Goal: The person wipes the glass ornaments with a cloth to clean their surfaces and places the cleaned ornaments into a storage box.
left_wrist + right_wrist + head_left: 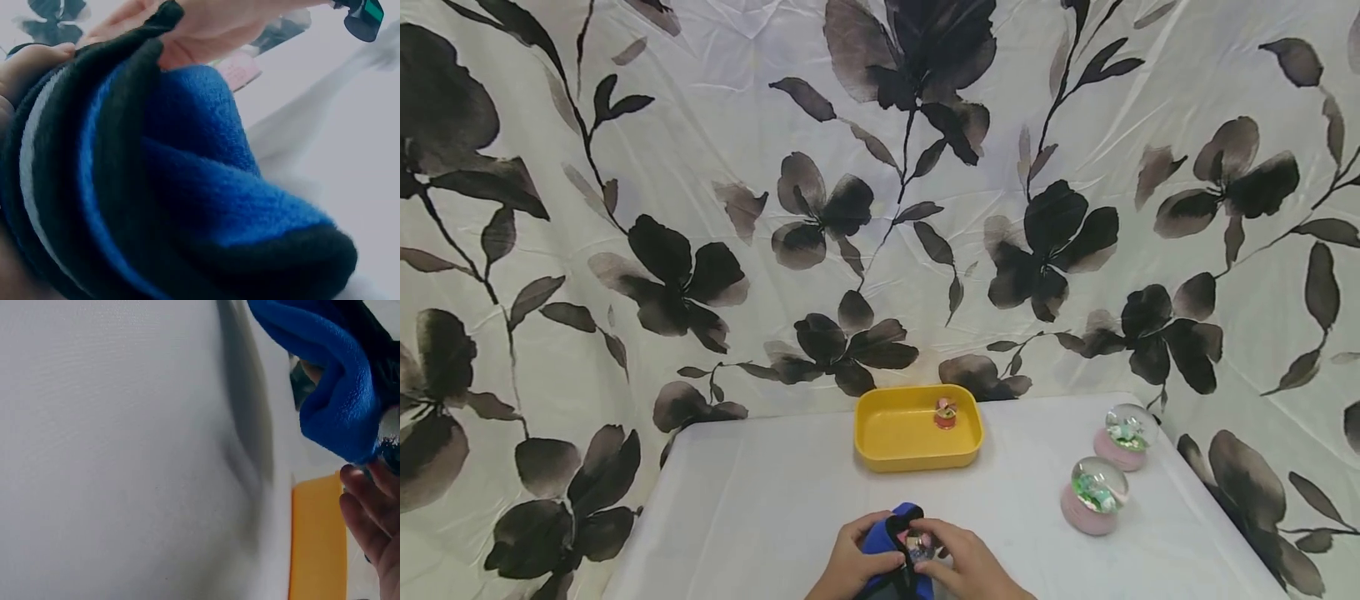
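While two pink-based snow globes stand on the right and a yellow tray bearing a little figurine sits far-centre, both hands angle inward near-centre: the left hand grips a black-trimmed blue cloth, partly screening a small ornament, and the right hand holds that between curled fingers and thumb.

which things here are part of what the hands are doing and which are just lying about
In the job:
- blue cloth, in the left hand
- small ornament, in the right hand

Untouched, seemingly just lying about:
- yellow tray
- figurine inside it
- front snow globe
- rear snow globe
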The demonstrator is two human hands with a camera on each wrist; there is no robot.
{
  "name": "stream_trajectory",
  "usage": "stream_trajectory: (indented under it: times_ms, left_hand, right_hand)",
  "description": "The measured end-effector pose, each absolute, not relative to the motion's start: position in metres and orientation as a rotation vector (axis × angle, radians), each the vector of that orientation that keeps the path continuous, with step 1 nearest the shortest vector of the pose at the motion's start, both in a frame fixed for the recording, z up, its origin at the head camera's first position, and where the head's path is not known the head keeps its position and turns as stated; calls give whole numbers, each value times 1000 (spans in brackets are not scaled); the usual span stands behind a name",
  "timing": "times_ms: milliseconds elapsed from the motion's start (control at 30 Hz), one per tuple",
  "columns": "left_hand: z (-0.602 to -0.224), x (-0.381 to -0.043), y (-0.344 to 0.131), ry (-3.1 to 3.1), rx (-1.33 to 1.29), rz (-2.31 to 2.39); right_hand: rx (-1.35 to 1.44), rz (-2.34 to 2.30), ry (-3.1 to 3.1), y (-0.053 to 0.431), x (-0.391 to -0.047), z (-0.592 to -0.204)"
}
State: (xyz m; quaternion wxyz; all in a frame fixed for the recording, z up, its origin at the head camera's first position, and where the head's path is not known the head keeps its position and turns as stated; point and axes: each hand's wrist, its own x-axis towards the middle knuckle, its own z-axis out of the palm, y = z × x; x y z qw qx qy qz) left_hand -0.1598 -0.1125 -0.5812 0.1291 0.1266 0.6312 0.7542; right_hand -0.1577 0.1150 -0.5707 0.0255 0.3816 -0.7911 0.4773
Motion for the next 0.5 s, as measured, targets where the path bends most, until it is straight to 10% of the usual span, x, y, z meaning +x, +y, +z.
stream_trajectory:
  times_ms: [500]
  left_hand:
    - [-575, -160, -118, 1861, 355, 2219]
  right_hand:
    - [1185, 1357, -2427, 111, -156, -566]
